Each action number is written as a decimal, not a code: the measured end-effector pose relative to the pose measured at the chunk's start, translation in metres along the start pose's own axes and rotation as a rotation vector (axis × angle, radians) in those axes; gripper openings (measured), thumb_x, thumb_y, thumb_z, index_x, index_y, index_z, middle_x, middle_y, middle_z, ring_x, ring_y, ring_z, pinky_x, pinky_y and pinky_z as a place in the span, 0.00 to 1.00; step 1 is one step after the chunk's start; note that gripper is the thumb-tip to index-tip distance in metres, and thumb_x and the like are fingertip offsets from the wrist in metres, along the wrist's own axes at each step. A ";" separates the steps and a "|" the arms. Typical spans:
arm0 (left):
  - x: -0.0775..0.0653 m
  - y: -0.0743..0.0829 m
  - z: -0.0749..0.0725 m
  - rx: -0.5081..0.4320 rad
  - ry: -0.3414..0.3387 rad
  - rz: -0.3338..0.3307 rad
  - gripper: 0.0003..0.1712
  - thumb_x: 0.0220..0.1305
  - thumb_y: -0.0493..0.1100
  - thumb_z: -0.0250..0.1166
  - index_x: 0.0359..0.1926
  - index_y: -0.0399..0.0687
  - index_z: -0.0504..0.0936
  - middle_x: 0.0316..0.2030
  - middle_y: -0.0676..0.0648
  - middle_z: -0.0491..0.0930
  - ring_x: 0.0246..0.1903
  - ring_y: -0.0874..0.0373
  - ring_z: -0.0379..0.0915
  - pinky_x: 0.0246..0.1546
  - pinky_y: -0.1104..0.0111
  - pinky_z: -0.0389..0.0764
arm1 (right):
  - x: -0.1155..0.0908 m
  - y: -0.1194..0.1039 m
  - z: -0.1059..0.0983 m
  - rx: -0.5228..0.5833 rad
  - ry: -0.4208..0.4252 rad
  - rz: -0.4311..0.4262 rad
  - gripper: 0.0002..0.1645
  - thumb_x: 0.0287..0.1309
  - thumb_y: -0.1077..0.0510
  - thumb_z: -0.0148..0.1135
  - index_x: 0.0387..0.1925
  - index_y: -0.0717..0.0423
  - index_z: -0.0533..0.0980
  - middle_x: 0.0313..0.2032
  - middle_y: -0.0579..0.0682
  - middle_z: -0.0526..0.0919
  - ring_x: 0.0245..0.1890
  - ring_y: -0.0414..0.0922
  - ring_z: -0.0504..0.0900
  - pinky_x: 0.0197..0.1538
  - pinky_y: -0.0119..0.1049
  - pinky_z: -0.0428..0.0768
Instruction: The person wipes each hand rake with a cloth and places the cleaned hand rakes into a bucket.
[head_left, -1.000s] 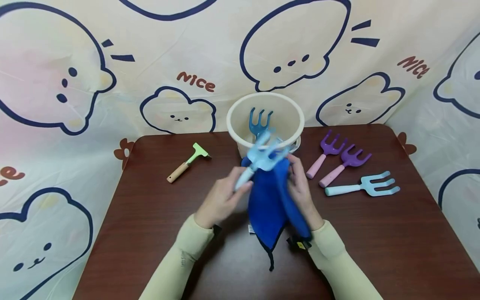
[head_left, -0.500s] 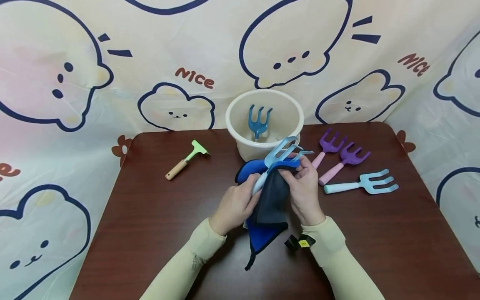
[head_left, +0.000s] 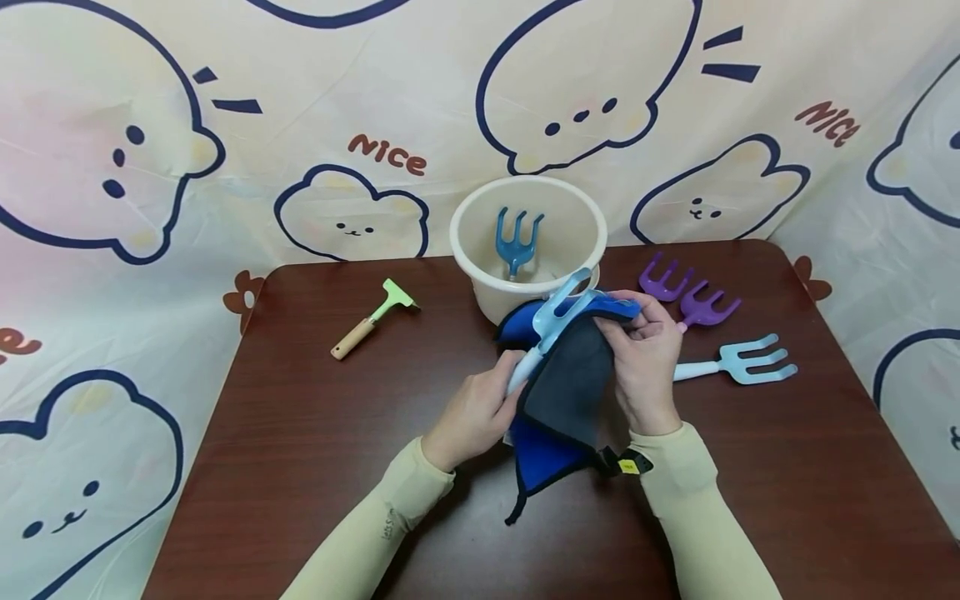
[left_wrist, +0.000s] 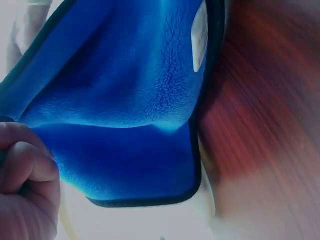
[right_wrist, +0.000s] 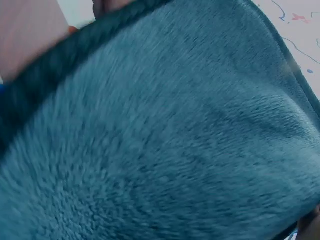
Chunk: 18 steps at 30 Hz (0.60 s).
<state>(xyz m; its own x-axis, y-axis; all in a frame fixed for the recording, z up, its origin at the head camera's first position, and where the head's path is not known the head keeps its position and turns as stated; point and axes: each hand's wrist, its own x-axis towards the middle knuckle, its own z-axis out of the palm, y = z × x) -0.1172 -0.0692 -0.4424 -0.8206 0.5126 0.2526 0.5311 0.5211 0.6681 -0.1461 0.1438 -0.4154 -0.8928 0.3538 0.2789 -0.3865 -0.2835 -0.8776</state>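
Note:
My left hand (head_left: 474, 410) grips the pale handle of a light blue hand fork (head_left: 553, 321), its tines pointing up and away towards the bucket. A blue and grey cloth (head_left: 573, 383) with black edging hangs around and behind the fork. My right hand (head_left: 647, 358) pinches the cloth's upper edge, to the right of the tines. In the left wrist view the cloth (left_wrist: 125, 75) shows its blue plush side and a white label, beside the curled fingers (left_wrist: 30, 170) of the left hand. The cloth's grey side (right_wrist: 165, 130) fills most of the right wrist view.
Behind the hands stands a cream bucket (head_left: 487, 287) with a darker blue hand fork (head_left: 516, 246) inside. A small green hoe (head_left: 375, 319) with a wooden handle lies at left. Two purple forks (head_left: 707, 310) and another light blue fork (head_left: 750, 364) lie at right on the brown table (head_left: 300, 467).
The cloth has swung from below the fork to show its grey side. My right hand has moved right and up, drawing the cloth's edge away from the tines; the left still holds the fork.

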 end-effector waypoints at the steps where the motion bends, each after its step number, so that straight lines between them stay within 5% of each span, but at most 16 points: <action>1: 0.000 0.000 0.000 -0.010 -0.005 0.003 0.19 0.72 0.40 0.54 0.61 0.46 0.66 0.35 0.46 0.80 0.29 0.60 0.75 0.31 0.64 0.82 | 0.001 -0.001 -0.001 -0.002 0.009 -0.008 0.15 0.50 0.72 0.69 0.42 0.68 0.79 0.35 0.48 0.90 0.39 0.45 0.86 0.53 0.28 0.81; 9: -0.002 0.000 0.000 -0.045 -0.029 -0.005 0.18 0.72 0.41 0.53 0.61 0.48 0.65 0.37 0.47 0.80 0.31 0.61 0.75 0.33 0.65 0.82 | 0.001 -0.002 -0.004 -0.135 0.063 -0.113 0.18 0.47 0.71 0.71 0.43 0.69 0.79 0.37 0.47 0.90 0.39 0.47 0.85 0.45 0.28 0.84; 11: -0.002 0.001 -0.001 -0.059 -0.041 -0.010 0.18 0.72 0.41 0.53 0.61 0.48 0.65 0.36 0.48 0.78 0.30 0.62 0.74 0.31 0.66 0.81 | 0.001 -0.002 -0.005 -0.264 0.093 -0.243 0.16 0.47 0.71 0.72 0.41 0.68 0.81 0.35 0.44 0.90 0.32 0.42 0.84 0.41 0.23 0.83; 15: -0.002 0.005 0.000 -0.105 -0.067 0.016 0.17 0.73 0.42 0.52 0.61 0.49 0.65 0.33 0.50 0.75 0.28 0.63 0.71 0.28 0.70 0.77 | 0.000 -0.003 -0.008 -0.500 0.228 -0.559 0.12 0.45 0.72 0.70 0.36 0.68 0.83 0.26 0.54 0.88 0.19 0.32 0.73 0.29 0.17 0.73; 18: 0.000 0.006 0.001 -0.144 -0.079 0.047 0.16 0.74 0.44 0.52 0.59 0.49 0.66 0.32 0.50 0.73 0.27 0.63 0.69 0.28 0.71 0.74 | 0.002 -0.009 -0.011 -0.552 0.355 -0.679 0.09 0.44 0.72 0.68 0.33 0.68 0.84 0.24 0.65 0.84 0.19 0.31 0.70 0.29 0.19 0.69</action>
<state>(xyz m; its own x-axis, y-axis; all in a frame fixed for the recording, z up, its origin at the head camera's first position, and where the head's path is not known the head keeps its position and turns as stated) -0.1136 -0.0656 -0.4391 -0.7735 0.5891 0.2338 0.5279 0.3948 0.7519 -0.1422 0.1569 -0.4116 -0.3592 0.5650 0.7428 -0.5522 0.5130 -0.6572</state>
